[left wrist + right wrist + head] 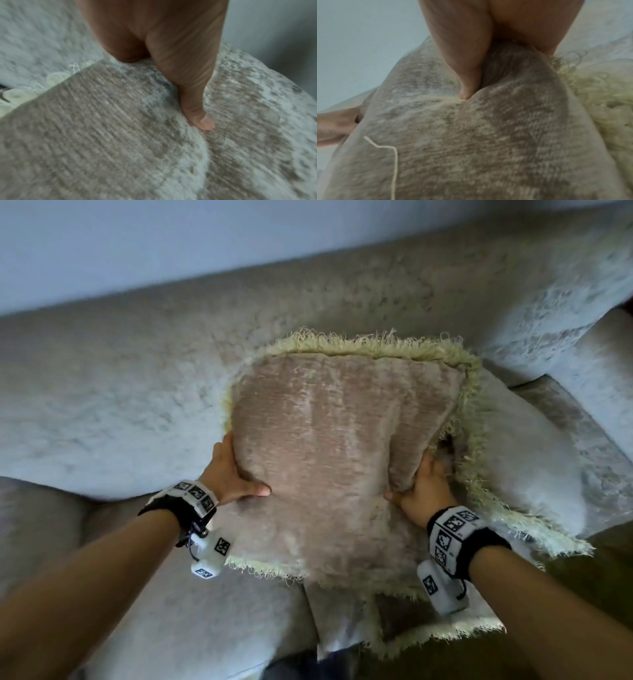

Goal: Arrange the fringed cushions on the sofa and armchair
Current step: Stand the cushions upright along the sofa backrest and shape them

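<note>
Our left hand (230,474) and right hand (420,493) clamp the two sides of a square taupe velvet cushion with a pale yellow fringe (329,446), thumbs pressed into its front and fingers curled behind. We hold it upright against the backrest of the pale grey velvet sofa (137,392). Two more fringed cushions, one grey (527,453) and one taupe (404,621), lie on the seat, to its right and under its lower edge.
</note>
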Demonstrator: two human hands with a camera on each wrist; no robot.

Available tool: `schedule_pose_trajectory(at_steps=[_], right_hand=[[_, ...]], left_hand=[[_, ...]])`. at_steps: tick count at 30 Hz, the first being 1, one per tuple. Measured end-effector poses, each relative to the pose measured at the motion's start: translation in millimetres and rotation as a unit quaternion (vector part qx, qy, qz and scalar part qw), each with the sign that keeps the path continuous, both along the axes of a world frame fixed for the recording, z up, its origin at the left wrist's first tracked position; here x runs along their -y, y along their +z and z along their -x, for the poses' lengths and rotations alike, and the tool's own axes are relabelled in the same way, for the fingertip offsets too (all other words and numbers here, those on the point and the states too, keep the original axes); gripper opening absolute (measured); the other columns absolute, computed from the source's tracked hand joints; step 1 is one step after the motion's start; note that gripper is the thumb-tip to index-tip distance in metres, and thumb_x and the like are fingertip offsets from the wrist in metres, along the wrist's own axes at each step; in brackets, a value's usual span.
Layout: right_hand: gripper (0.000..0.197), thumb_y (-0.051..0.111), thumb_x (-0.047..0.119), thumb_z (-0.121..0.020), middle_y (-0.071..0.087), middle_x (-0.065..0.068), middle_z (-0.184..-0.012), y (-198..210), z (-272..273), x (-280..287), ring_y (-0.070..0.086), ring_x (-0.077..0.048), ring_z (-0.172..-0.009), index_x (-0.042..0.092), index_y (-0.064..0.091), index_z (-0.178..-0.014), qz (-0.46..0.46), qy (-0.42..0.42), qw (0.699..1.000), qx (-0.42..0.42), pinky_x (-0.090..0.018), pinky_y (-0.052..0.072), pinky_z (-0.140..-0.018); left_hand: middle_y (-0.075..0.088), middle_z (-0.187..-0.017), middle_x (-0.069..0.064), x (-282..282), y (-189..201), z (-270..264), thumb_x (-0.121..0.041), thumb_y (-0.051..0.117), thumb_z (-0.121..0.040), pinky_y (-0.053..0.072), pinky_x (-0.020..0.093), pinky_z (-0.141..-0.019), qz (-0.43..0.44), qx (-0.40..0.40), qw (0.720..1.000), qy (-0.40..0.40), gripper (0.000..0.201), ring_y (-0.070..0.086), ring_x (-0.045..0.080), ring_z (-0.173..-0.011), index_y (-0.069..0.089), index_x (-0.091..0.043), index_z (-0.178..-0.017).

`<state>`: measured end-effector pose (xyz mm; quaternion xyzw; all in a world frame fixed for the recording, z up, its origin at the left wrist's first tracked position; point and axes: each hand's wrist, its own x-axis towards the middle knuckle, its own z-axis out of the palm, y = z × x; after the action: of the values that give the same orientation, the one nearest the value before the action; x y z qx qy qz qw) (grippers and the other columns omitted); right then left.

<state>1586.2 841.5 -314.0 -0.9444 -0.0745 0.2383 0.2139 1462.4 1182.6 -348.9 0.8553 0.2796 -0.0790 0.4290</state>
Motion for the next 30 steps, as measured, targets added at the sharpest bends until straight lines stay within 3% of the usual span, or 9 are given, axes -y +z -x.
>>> schedule_pose_trajectory(at_steps=[6,12,15,21,27,30], right_hand=[[0.098,0.083,0.024,-0.076,0.033,-0.022,-0.139,28.6,16.3,-92.7,0.043,-0.043,-0.125,0.009,0.02,-0.15,-0.087,0.041,0.995,0.034,-0.046,0.039,-0.105],[0.087,0.08,0.02,-0.078,0.037,-0.019,-0.133,18.9,32.0,-204.5,0.045,-0.039,-0.122,0.005,0.026,-0.144,-0.108,0.088,0.989,0.054,-0.043,0.037,-0.106],[0.084,0.079,0.018,-0.079,0.037,-0.02,-0.132,7.9,42.5,-261.3,0.045,-0.039,-0.12,0.003,0.027,-0.144,-0.106,0.103,0.987,0.069,-0.043,0.036,-0.107],[0.082,0.077,0.013,-0.08,0.034,-0.019,-0.133,-31.6,63.0,-358.8,0.045,-0.037,-0.119,0.002,0.026,-0.142,-0.095,0.145,0.983,0.063,-0.041,0.034,-0.108],[0.081,0.07,0.016,-0.088,0.029,-0.018,-0.14,-90.0,87.2,-392.5,0.048,-0.038,-0.119,0.002,0.017,-0.149,-0.051,0.157,0.985,0.04,-0.04,0.042,-0.102],[0.087,0.063,0.02,-0.094,0.013,-0.022,-0.156,-121.2,91.2,-392.8,0.041,-0.039,-0.131,-0.001,0.002,-0.153,0.003,0.168,0.986,0.021,-0.039,0.037,-0.106]], left_hand=[[0.033,-0.132,0.007,-63.0,63.3,67.6,-0.031,0.098,-0.045,0.037,0.049,-0.108,-0.086,0.067,0.989,0.1,0.131,0.04,0.029,-0.127,0.017,-0.022,-0.148],[0.034,-0.128,0.007,-147.0,67.5,122.4,-0.036,0.098,-0.04,0.037,0.052,-0.107,-0.127,0.108,0.971,0.172,0.136,0.042,0.03,-0.125,0.018,-0.018,-0.149],[0.034,-0.128,0.006,-188.2,51.9,146.0,-0.04,0.098,-0.038,0.039,0.051,-0.107,-0.132,0.107,0.961,0.218,0.14,0.043,0.029,-0.124,0.018,-0.017,-0.15],[0.029,-0.131,0.009,-256.3,0.1,185.3,-0.037,0.098,-0.038,0.031,0.051,-0.113,-0.133,0.085,0.945,0.286,0.142,0.034,0.03,-0.13,0.013,-0.017,-0.15],[0.028,-0.128,0.012,-275.1,-69.9,217.2,-0.041,0.099,-0.034,0.035,0.051,-0.109,-0.141,0.031,0.93,0.338,0.146,0.036,0.033,-0.123,0.011,-0.012,-0.148],[0.028,-0.126,0.013,-275.8,-106.0,223.8,-0.039,0.099,-0.035,0.036,0.046,-0.11,-0.136,0.012,0.926,0.353,0.14,0.034,0.03,-0.12,0.018,-0.005,-0.144]])
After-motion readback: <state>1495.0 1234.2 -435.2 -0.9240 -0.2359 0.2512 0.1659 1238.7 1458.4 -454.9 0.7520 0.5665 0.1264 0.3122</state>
